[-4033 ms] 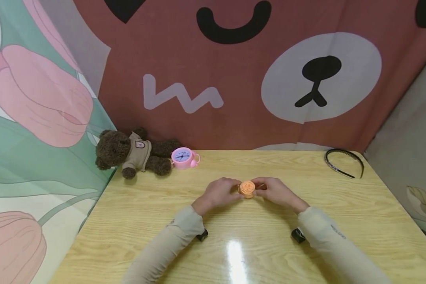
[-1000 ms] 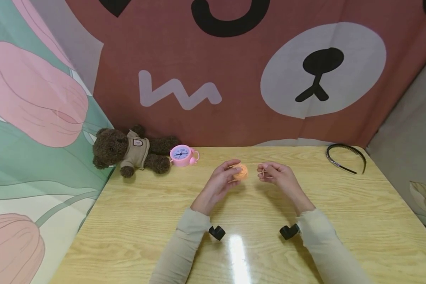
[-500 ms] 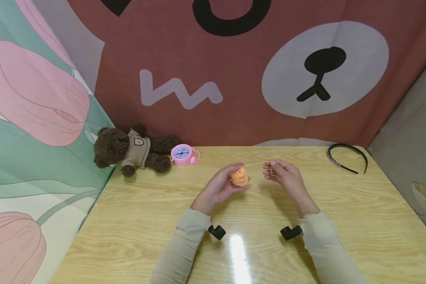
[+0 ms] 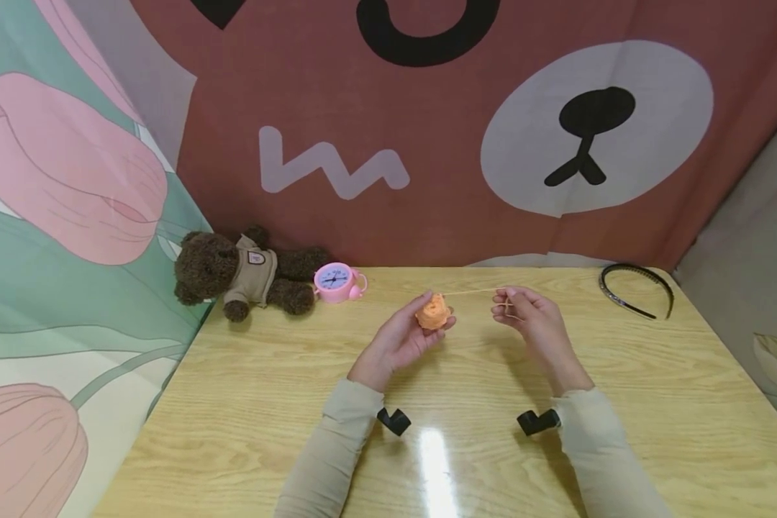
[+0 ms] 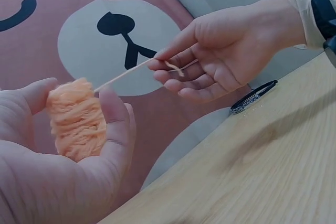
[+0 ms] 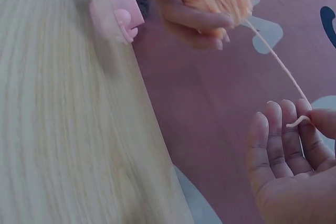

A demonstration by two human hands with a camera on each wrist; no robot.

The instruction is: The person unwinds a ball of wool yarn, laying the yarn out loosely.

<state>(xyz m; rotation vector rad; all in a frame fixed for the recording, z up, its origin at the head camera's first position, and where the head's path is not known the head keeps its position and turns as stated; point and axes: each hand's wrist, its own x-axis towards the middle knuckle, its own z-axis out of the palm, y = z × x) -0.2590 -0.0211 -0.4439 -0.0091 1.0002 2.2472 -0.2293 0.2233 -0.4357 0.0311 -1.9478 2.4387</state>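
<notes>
A small ball of orange yarn (image 4: 432, 313) is held above the table by my left hand (image 4: 398, 342), thumb on one side and fingers on the other. From it a single strand (image 5: 126, 72) runs taut to my right hand (image 4: 539, 327). There the thumb and index finger pinch the strand near its end, and a short loose tail (image 6: 298, 122) hangs past them. In the left wrist view the wound layers of the ball (image 5: 77, 121) show plainly between thumb and fingers.
A brown teddy bear (image 4: 249, 277) in a beige shirt lies at the back left of the wooden table (image 4: 298, 403). Beside its feet is a pink alarm clock (image 4: 337, 282). A black headband (image 4: 636, 291) lies at the back right, before a patterned cloth backdrop.
Four seconds ago both hands were on the yarn ball lower over the table. Since then the right hand has drawn the strand away rightward, lengthening it, while the ball has turned in the left hand.
</notes>
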